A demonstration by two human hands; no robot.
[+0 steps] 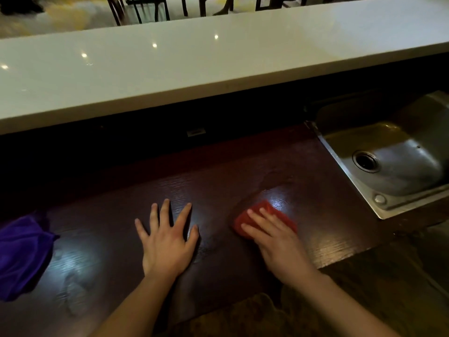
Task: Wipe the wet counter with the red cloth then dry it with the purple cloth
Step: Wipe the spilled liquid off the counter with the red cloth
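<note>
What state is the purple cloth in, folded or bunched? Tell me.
Bunched. The purple cloth lies crumpled and untouched at the counter's left end, edges uneven.

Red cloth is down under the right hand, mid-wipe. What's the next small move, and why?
Probably sweep the right hand and the red cloth forward and right, toward the sink. A wet smear shows on the dark counter just beyond the cloth. The left hand lies flat as a brace; the purple cloth can wait.
</note>
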